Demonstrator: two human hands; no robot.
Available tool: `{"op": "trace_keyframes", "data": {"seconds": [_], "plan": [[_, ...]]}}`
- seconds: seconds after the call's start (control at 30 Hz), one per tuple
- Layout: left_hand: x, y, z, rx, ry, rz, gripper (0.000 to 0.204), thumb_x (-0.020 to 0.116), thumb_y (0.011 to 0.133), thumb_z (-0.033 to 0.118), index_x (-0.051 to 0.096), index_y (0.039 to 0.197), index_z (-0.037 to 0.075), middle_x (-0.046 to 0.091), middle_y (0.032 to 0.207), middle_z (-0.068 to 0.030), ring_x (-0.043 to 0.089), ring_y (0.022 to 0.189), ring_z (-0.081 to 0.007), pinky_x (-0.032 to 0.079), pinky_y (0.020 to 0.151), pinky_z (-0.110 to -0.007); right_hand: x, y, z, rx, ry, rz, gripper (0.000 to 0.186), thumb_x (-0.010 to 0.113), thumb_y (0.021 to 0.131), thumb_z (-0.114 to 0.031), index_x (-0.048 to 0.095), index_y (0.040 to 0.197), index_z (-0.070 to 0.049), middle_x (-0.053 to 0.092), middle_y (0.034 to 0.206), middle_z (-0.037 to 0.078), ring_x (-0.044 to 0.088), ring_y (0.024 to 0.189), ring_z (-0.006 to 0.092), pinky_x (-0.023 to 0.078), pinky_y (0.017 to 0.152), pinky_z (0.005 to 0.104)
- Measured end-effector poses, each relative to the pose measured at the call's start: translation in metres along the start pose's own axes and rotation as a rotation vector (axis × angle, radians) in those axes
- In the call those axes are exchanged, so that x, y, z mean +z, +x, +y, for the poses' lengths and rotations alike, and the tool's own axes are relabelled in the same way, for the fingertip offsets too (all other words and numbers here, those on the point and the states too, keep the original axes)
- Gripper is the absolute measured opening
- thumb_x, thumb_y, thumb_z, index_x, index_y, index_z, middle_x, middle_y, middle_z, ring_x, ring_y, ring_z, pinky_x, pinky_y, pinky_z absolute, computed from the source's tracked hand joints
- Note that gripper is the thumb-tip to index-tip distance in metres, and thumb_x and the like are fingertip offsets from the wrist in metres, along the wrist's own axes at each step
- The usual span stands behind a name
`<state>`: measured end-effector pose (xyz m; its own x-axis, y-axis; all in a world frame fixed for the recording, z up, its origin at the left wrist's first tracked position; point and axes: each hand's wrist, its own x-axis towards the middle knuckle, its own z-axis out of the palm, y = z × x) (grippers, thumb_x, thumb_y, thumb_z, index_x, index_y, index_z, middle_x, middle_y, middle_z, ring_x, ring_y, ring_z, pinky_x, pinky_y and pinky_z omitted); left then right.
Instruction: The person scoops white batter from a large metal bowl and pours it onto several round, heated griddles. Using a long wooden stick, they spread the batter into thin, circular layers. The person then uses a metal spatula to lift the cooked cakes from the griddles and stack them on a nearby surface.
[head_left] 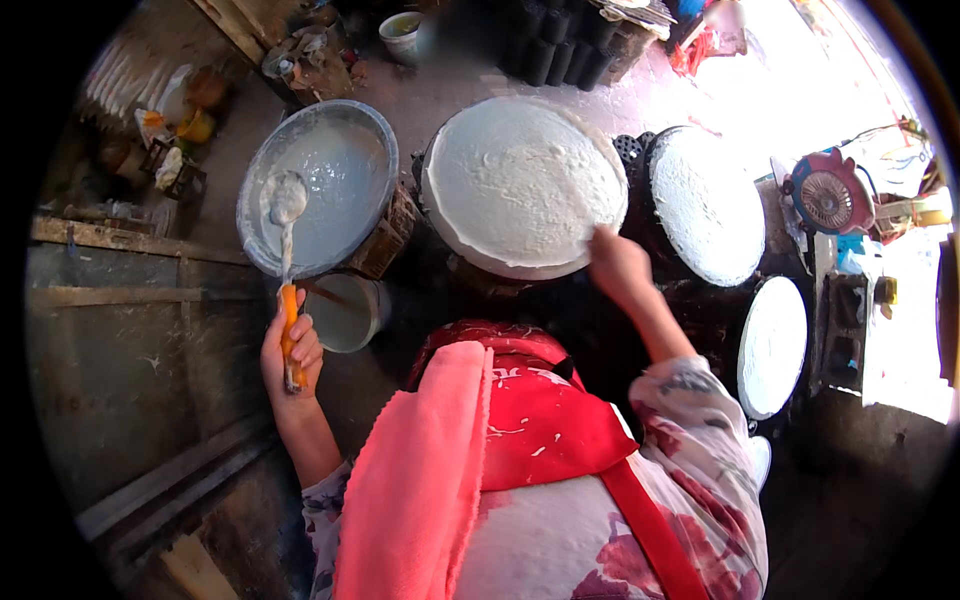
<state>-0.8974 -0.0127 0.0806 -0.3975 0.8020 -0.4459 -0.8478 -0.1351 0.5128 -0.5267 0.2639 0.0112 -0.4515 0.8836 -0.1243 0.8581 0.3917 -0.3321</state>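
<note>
My left hand [291, 350] is closed round the orange handle of a ladle [289, 198]. The ladle's bowl, coated in white, is over a wide grey basin [384, 140] of thin white batter [335, 165]. In front of me is a large round griddle whose top is covered by a sheet of white batter [520, 185], rough in the middle and smoother toward the rim. At its near right edge is my right hand [615, 262], fingers drawn together. Whatever they grip, if anything, is hidden.
More round white-topped griddles stand at the right, one farther off [707, 205] and one nearer [773, 348]. A pale bucket [345, 312] sits below the basin. Beyond are black cylindrical briquettes [560, 45] and a white bucket [402, 38]. A small fan [828, 195] stands far right.
</note>
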Motion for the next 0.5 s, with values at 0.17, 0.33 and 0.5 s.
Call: {"op": "trace_keyframes", "data": {"seconds": [0.17,0.33,0.5], "plan": [[-0.048,-0.011,0.038,-0.021,0.016,0.006,0.037,0.032,0.099,0.022,0.043,0.127,0.0,0.041,0.067,-0.0012,0.04,0.041,-0.0072,0.037,0.036,-0.02,0.082,0.043,-0.129,-0.404,-0.114,-0.162,0.025,0.052,0.085,-0.025,0.058,0.092,-0.001,0.062,0.091,0.019,0.064,0.08,0.0336,0.051,0.071,0.0417],[-0.071,-0.02,0.064,-0.06,0.038,0.012,0.037,0.031,0.1,0.023,0.043,0.128,0.001,0.042,0.066,-0.0012,0.041,0.041,-0.0073,0.038,0.035,-0.021,0.093,0.065,-0.15,-0.397,-0.058,-0.016,0.02,0.048,0.084,-0.016,0.06,0.086,0.0,0.062,0.088,0.019,0.063,0.079,0.0359,0.051,0.069,0.0437],[-0.068,-0.01,0.076,-0.082,0.113,-0.004,0.037,0.033,0.1,0.024,0.043,0.127,0.002,0.043,0.065,-0.0014,0.041,0.04,-0.0073,0.038,0.036,-0.02,0.046,0.069,-0.135,-0.002,0.252,0.123,0.017,0.05,0.081,-0.017,0.056,0.084,-0.001,0.061,0.084,0.023,0.059,0.083,0.0419,0.046,0.074,0.0485]]}}
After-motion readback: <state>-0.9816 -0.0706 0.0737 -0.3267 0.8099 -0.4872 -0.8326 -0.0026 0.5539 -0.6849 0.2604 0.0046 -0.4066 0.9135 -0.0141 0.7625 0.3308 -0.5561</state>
